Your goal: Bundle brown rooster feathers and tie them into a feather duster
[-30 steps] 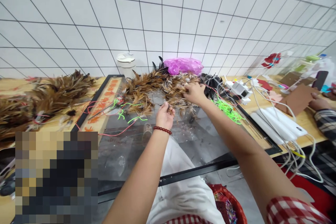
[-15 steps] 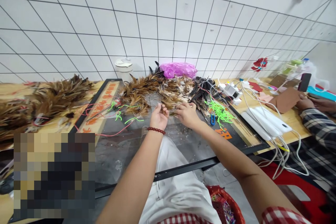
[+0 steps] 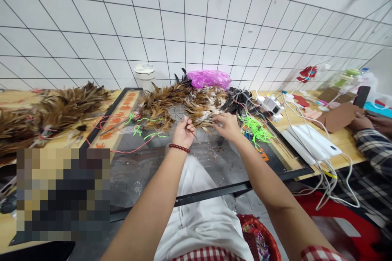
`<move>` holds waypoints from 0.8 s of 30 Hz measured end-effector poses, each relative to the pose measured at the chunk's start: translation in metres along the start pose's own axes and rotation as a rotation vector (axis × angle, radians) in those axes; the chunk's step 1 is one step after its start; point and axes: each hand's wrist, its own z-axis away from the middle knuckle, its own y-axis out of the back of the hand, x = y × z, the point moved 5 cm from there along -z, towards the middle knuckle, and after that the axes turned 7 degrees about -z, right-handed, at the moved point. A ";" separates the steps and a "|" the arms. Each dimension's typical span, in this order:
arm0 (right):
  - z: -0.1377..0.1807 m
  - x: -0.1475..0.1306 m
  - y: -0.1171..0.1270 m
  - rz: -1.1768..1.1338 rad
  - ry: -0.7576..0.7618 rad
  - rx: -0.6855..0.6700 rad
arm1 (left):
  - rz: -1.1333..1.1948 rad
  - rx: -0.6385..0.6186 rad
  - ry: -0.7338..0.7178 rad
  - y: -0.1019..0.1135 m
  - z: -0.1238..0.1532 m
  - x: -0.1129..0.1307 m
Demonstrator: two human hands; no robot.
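Note:
My left hand [image 3: 184,132], with a dark red bead bracelet at the wrist, is closed palm up above the glass-topped table [image 3: 143,163]. The tip of a thin brown feather [image 3: 196,138] shows by its fingers. To its right, my right hand [image 3: 229,126] is closed too, its fingertips pressed together beside the pile of loose brown and cream feathers [image 3: 203,108]. What those fingertips hold, if anything, is too small to make out. Behind my hands lies a brown feather garland [image 3: 162,100], and darker feathers [image 3: 240,98] lie right of the pile.
Green pipe-like strips [image 3: 255,128] lie at the right. Beyond are white adapters [image 3: 271,105] and a white power bank [image 3: 310,142] with cables. A white lidded tub [image 3: 145,76] and pink plastic bag [image 3: 210,78] stand behind. Another person's hand [image 3: 361,121] holds brown card.
My right hand has moved right, away from my left hand, widening the gap between them. The left hand has turned slightly and stays near its place. The view has shifted a little.

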 end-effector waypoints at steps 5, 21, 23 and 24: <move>-0.001 0.001 -0.011 0.096 0.033 -0.067 | -0.049 -0.021 -0.012 0.000 -0.001 -0.003; -0.001 -0.015 -0.014 -0.572 0.146 0.027 | -0.707 0.028 -0.210 -0.010 0.009 -0.007; 0.000 -0.016 -0.013 -0.504 0.178 0.072 | -0.741 0.027 -0.167 -0.010 0.012 -0.009; 0.000 -0.017 -0.011 -0.465 0.204 0.100 | -0.759 0.030 -0.152 -0.010 0.014 -0.009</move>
